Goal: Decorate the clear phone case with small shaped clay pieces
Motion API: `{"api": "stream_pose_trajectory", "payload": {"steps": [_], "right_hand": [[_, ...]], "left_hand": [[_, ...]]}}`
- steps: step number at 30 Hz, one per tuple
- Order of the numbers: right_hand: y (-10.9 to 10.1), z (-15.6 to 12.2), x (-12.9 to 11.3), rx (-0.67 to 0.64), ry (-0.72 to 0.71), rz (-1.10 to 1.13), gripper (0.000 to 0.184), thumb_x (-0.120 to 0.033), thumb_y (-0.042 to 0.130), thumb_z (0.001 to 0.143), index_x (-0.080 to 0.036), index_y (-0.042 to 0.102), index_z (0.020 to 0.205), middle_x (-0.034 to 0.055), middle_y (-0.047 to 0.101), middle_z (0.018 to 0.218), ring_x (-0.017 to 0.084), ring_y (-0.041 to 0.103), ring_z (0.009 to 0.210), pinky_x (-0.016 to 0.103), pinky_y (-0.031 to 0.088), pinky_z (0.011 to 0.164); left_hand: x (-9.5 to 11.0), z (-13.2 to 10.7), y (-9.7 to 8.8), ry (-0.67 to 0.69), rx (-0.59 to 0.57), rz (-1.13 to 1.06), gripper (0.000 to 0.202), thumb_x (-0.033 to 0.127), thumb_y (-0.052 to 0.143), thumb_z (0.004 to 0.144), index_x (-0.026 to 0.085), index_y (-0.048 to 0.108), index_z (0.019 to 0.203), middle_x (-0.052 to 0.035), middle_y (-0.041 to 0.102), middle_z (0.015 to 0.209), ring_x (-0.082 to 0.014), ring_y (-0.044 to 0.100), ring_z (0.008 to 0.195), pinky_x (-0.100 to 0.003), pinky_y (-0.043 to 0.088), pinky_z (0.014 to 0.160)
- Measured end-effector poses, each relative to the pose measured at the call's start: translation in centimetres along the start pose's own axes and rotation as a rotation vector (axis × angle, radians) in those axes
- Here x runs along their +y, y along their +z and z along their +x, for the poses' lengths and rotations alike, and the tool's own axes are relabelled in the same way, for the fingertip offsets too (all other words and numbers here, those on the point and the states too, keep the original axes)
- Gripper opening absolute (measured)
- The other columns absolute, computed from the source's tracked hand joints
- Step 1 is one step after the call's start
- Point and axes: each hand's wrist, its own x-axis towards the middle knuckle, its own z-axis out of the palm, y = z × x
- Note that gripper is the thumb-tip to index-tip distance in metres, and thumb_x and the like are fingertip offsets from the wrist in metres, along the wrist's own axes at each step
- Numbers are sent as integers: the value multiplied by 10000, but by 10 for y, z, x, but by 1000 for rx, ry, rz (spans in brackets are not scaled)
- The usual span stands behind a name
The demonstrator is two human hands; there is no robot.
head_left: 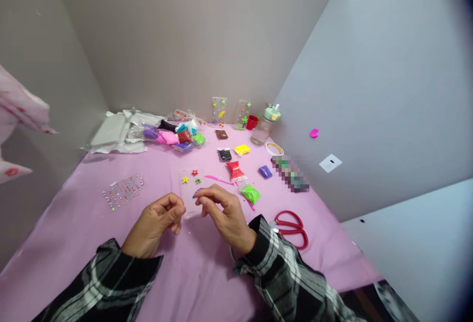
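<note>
and we're live: the pink-covered table (177,272) spreads under both grips, its near side hidden by checked sleeves (99,282). a pink cloth (20,110) pokes in, up and left of the left grip, cut off by the edge. far beyond that grip sit white plastic packages (114,132), half tucked behind a heap of bagged colours.

now the hands! the left grip (157,223) has its fingers curled in to the thumb; whatever is inside is hidden, so i can't tell if it holds anything. the right grip (229,218) brings thumb and forefinger tips close together, and i can't call whether they're clamped on something.

well beyond it, a green-lidded bottle (263,129). ahead of and between the grips lies the clear case (187,196), its near right part covered by the right hand. right of the right grip, red-handled scissors (291,231), blades mostly lost by the sleeve; farther out, a dark long object (290,174) pixelated beyond naming. just past the right fingers, a green packet (250,194) and a red packet (234,169).

smallest last: yellow flower (185,180), red flower (194,172) and green flower (198,180) on the case, and a blue bit (195,194) at the right fingertips, partly hidden, pinched or lying beneath, no telling!
</note>
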Motion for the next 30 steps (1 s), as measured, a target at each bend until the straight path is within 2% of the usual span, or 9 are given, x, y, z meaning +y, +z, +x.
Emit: {"api": "stream_pose_trajectory", "payload": {"steps": [2, 4, 7, 9, 11, 20, 26, 28, 30], "right_hand": [[0, 0, 0, 0, 6, 9, 151, -239, 565, 952, -210, 705, 1001, 18, 664, 843, 95, 597, 600, 259, 501, 633], [1, 0, 0, -2, 16, 18, 151, -246, 565, 952, -210, 705, 999, 16, 661, 836, 97, 599, 597, 259, 501, 629], [1, 0, 0, -9, 21, 18, 151, -244, 564, 954, -206, 702, 1004, 17, 663, 838, 97, 599, 600, 257, 500, 627], [1, 0, 0, -13, 15, 8, 150, -236, 563, 955, -204, 699, 1008, 19, 665, 843, 96, 598, 604, 258, 499, 633], [1, 0, 0, -13, 12, 1, 152, -242, 562, 957, -205, 697, 1016, 21, 665, 848, 96, 598, 606, 260, 501, 638], [0, 0, 1, -30, 15, -5, 167, -289, 560, 966, -216, 697, 1026, 27, 668, 863, 104, 608, 617, 261, 515, 627], [1, 0, 1, -34, 20, -21, 156, -278, 565, 964, -210, 697, 1011, 29, 667, 853, 103, 603, 607, 261, 509, 615], [1, 0, 0, -39, 17, -18, 151, -264, 565, 963, -205, 695, 1012, 29, 667, 854, 101, 604, 607, 262, 507, 620], [1, 0, -1, -42, 18, -15, 150, -257, 564, 962, -203, 694, 1016, 27, 665, 851, 102, 604, 608, 263, 506, 626]], "left_hand": [[2, 0, 0, 27, 27, -29, 419, 492, 871, 644, 155, 627, 596, 80, 472, 449, -43, 417, 386, -143, 380, 394], [5, 0, 0, 50, 56, -56, 377, 511, 833, 694, 167, 678, 692, 82, 485, 490, -45, 429, 414, -142, 405, 417], [8, 1, 0, 51, 96, -72, 384, 454, 869, 668, 171, 760, 904, 30, 646, 678, -77, 586, 590, -165, 531, 598], [8, 1, 0, 43, 112, -65, 431, 402, 909, 617, 167, 776, 953, -16, 721, 843, -112, 655, 734, -195, 562, 734], [7, 2, 0, 38, 110, -42, 431, 372, 921, 600, 171, 778, 954, -31, 739, 914, -134, 677, 793, -218, 565, 789], [6, 1, -2, 18, 42, 43, 377, 356, 920, 606, 194, 713, 877, 35, 678, 693, -121, 662, 638, -215, 527, 660], [6, 1, -1, 20, 2, 48, 437, 568, 767, 738, 166, 625, 637, 66, 485, 455, -73, 442, 422, -180, 390, 456], [6, 0, 0, 19, -19, 45, 456, 593, 715, 777, 167, 630, 637, 66, 460, 447, -77, 422, 410, -189, 377, 443], [5, -1, 0, 24, -33, 47, 404, 562, 731, 780, 165, 690, 723, 43, 534, 524, -89, 490, 472, -196, 419, 492]]}}
